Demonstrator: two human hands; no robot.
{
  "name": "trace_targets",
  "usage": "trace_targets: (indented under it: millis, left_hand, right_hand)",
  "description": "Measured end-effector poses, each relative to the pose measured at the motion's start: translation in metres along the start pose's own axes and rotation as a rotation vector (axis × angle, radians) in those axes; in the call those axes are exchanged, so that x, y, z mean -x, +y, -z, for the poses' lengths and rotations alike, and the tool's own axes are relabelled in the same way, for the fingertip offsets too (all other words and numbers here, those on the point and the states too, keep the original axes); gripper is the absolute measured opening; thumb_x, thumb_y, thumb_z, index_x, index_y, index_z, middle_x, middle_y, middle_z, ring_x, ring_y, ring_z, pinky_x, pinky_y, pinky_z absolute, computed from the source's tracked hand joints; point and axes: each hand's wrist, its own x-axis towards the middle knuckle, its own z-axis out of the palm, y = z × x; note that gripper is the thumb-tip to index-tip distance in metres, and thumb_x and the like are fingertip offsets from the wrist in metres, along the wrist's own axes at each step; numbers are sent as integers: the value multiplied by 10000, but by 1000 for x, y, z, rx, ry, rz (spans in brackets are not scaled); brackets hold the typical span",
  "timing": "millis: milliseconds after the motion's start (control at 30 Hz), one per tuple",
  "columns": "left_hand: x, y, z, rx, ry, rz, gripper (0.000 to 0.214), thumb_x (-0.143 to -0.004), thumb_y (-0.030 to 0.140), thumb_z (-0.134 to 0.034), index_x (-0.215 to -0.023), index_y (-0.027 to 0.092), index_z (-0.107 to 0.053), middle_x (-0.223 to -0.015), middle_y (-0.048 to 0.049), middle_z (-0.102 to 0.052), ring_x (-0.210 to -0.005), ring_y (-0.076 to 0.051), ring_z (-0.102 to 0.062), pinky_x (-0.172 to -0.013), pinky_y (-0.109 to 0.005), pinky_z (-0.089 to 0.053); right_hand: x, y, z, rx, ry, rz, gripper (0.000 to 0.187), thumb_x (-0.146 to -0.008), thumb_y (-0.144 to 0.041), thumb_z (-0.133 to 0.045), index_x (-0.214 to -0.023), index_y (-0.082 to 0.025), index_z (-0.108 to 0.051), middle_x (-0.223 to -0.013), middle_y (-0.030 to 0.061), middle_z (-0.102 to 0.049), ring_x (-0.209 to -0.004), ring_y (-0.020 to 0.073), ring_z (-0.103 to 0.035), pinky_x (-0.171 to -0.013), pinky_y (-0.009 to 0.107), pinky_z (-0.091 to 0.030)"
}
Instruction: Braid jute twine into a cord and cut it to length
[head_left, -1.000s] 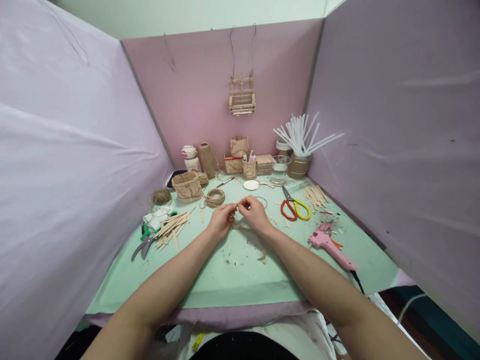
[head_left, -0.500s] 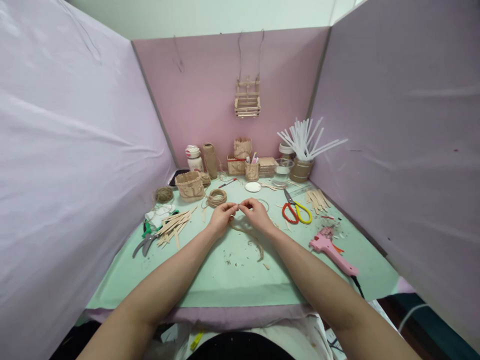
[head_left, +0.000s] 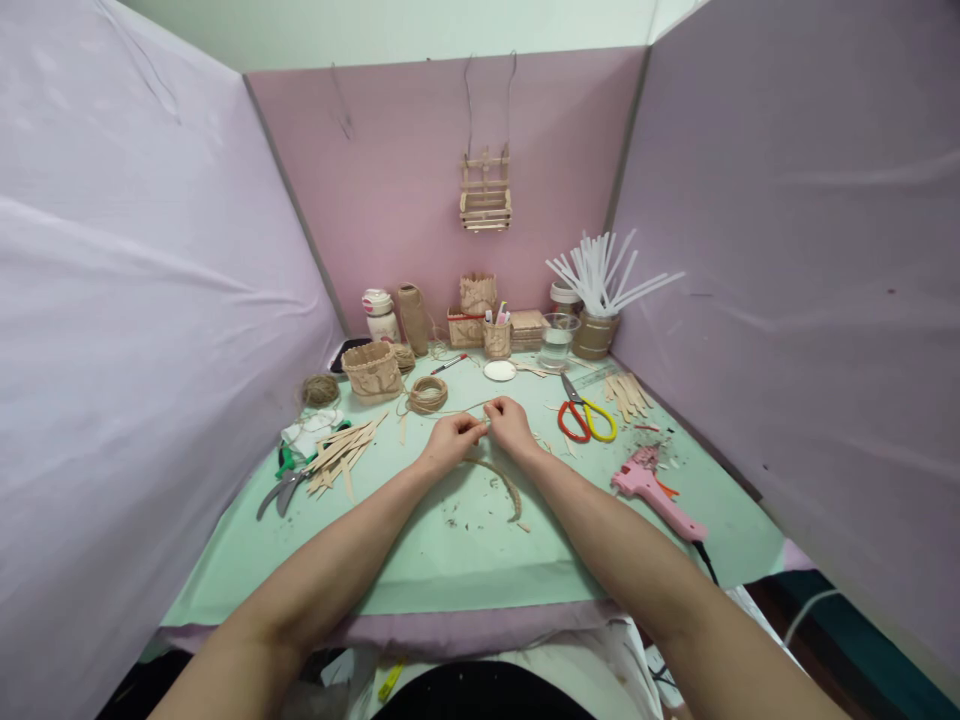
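Observation:
My left hand (head_left: 454, 440) and my right hand (head_left: 510, 428) meet over the middle of the table, fingertips pinched close together. Both are closed on a thin tan twine. From under my left fingers a braided length of twine (head_left: 512, 490) curves down onto the cloth, its end resting near a small wood scrap (head_left: 523, 528). A thin strand runs behind my hands toward a coil of twine (head_left: 427, 396) lying just beyond the left one. The exact crossing of strands between my fingertips is too small to make out.
On the right lie red-and-yellow-handled scissors (head_left: 586, 418) and a pink glue gun (head_left: 660, 498). Wooden sticks (head_left: 346, 455) and pruning shears (head_left: 283, 492) lie left. A woven-look basket (head_left: 373, 372), a water bowl (head_left: 556, 345) and a pot of white sticks (head_left: 596, 335) stand farther back.
My hands have shifted their pinch on the twine, the right one curling more and the left turning palm down. The whole view has moved slightly.

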Motion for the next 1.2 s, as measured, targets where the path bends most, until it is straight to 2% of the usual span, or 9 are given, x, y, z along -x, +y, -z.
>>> trace_targets:
  millis: [100,333,433,567,767,900,1067,1200]
  left_hand:
    - [1,1,0,23,-9,7,243,-691,355,-602,-571,144,-600,-517,14,-532,-497,-99,-403,-514,-229,-301]
    - [-3,-4,1,26,53,-43,228,-736,330,-548,-735,138,-672,-584,-1,-571,-553,-115,-451,-559,-233,-336]
    - [-3,-9,0,38,66,-51,253,-741,314,-544,-851,137,-687,-584,0,-575,-532,-108,-431,-538,-228,-327]
    - [-1,-9,-2,93,40,4,327,-728,323,-575,-978,133,-665,-605,-3,-601,-474,-93,-393,-492,-225,-305]
    - [0,-3,-1,262,-3,35,250,-698,382,-617,-735,143,-683,-678,-42,-647,-613,-132,-532,-603,-236,-394]
    - [-3,-5,2,327,-3,61,260,-671,394,-646,-717,139,-672,-651,-43,-641,-604,-131,-529,-613,-244,-409]
    - [-5,-11,1,402,-17,67,309,-680,424,-641,-795,136,-646,-687,-42,-633,-558,-99,-495,-538,-219,-376]
    - [-5,-10,1,385,-24,54,315,-678,443,-638,-760,138,-638,-634,-15,-595,-483,-68,-402,-466,-204,-289]
  right_hand:
    - [-2,1,2,-54,3,6,174,-729,-325,-475,-632,-187,-520,-644,-2,-569,-648,141,-500,-646,261,-379]
    - [-3,-11,19,-214,-50,60,226,-709,-392,-522,-694,-170,-559,-653,-13,-565,-631,126,-491,-638,250,-391]
    - [-1,-16,20,-230,-81,57,206,-709,-373,-525,-675,-173,-557,-617,-17,-559,-611,127,-495,-620,247,-395]
    - [1,-17,18,-229,-112,82,168,-709,-330,-519,-661,-172,-553,-619,-11,-570,-602,126,-506,-614,246,-400]
    - [3,-16,16,-151,-116,123,175,-727,-331,-511,-662,-174,-553,-647,-7,-590,-617,124,-516,-638,250,-405]
    - [3,-16,16,-120,-118,139,218,-731,-374,-524,-649,-175,-558,-627,-13,-575,-605,121,-498,-611,242,-396]
    - [0,-14,18,-202,-159,5,429,-793,-529,-428,-635,-162,-586,-575,5,-551,-527,115,-478,-521,239,-382]
    - [3,-16,19,-272,-299,-115,398,-752,-537,-502,-676,-162,-614,-647,27,-607,-546,125,-521,-458,225,-374]
